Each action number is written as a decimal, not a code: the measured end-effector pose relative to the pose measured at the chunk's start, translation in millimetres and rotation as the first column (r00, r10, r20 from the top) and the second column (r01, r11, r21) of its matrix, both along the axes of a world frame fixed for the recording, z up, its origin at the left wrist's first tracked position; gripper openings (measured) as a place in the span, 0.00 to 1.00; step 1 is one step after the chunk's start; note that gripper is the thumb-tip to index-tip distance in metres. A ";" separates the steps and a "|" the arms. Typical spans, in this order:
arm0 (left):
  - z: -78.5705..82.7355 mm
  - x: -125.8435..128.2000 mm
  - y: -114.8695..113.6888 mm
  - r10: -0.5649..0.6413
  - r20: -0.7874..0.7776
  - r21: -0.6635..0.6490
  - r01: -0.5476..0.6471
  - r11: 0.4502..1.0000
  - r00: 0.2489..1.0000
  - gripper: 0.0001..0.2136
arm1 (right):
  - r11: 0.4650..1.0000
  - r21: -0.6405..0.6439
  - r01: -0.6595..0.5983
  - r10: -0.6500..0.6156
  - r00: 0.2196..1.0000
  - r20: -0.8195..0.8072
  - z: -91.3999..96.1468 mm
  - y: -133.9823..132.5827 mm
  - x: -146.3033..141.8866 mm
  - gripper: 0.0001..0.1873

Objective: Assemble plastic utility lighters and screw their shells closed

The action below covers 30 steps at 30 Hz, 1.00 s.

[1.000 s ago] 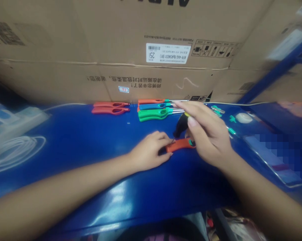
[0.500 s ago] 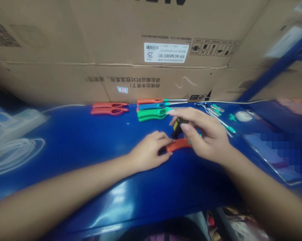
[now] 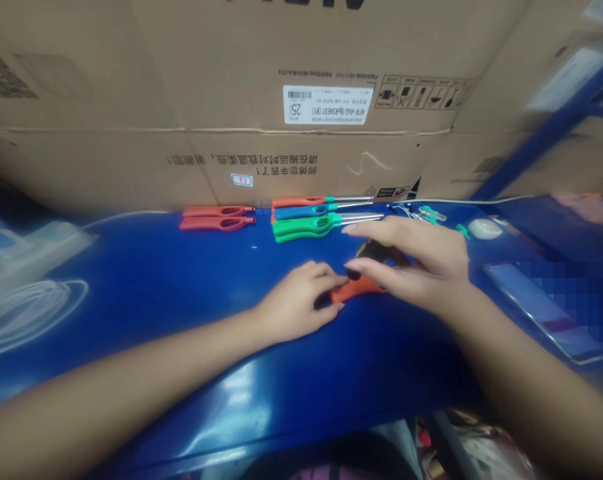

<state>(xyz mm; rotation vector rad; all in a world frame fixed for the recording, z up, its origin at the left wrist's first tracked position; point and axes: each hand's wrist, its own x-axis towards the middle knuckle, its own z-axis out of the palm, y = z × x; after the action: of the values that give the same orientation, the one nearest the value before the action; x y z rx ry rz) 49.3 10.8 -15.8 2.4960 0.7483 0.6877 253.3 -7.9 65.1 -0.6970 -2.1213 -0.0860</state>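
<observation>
My left hand (image 3: 301, 300) is closed on the left end of an orange stick lighter (image 3: 355, 289), pinning it flat on the blue tabletop between thumb and fingers. Over the lighter's right part, my right hand (image 3: 424, 263) holds a short black-and-yellow screwdriver (image 3: 374, 251) in a loose grip. The screwdriver now leans over, and its tip is hidden. My right hand also covers the lighter's right end. Beyond my hands lie assembled lighters: a green lighter (image 3: 304, 228), a blue lighter (image 3: 301, 213) and an orange one at the back, their metal tubes pointing right.
Two red lighter bodies (image 3: 219, 223) lie further left. Small teal and metal parts (image 3: 431, 214) and a white rounded object (image 3: 484, 229) sit at right, near a phone-like flat item (image 3: 536, 307). A coiled white cable (image 3: 36, 310) rests at left. A large cardboard box (image 3: 206, 80) stands behind.
My right hand has shifted slightly right and tipped the screwdriver from nearly upright to leaning, away from the lighter's left end. My left hand stays on the lighter.
</observation>
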 end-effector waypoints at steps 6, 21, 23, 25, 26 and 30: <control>2.7 0.7 0.3 -0.005 -0.034 -0.008 0.004 1.000 0.999 0.15 | 0.908 -0.388 -0.157 0.134 0.987 -0.087 -2.4 3.3 3.4 0.25; 2.1 0.1 -1.0 -0.003 -0.008 0.001 0.003 1.000 1.000 0.13 | 0.957 -0.220 -0.190 0.172 0.980 -0.097 1.6 3.5 2.0 0.14; 1.7 -0.1 -1.2 -0.006 -0.001 -0.001 0.006 1.000 1.000 0.13 | 0.997 -0.041 -0.061 0.059 0.996 -0.063 -0.1 4.6 0.2 0.08; 2.1 -0.3 -1.2 -0.008 -0.005 -0.010 0.008 1.000 1.000 0.13 | 0.998 0.062 0.011 -0.009 0.999 -0.039 -2.6 4.5 -0.8 0.07; 2.6 -0.3 -1.2 -0.008 -0.011 -0.015 0.008 1.000 1.000 0.13 | 0.999 0.052 0.011 -0.010 1.000 -0.027 -3.8 3.8 -1.0 0.10; 3.6 -0.1 -0.8 -0.005 -0.030 -0.014 0.005 1.000 1.000 0.11 | 0.972 -0.227 -0.064 0.065 0.998 -0.001 -5.2 -1.6 -1.1 0.26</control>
<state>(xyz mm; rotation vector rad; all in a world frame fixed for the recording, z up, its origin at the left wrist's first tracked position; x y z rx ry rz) 49.2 10.0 -12.1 2.5004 0.7546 0.6421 252.2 -9.5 60.0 -0.7595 -2.1790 0.1928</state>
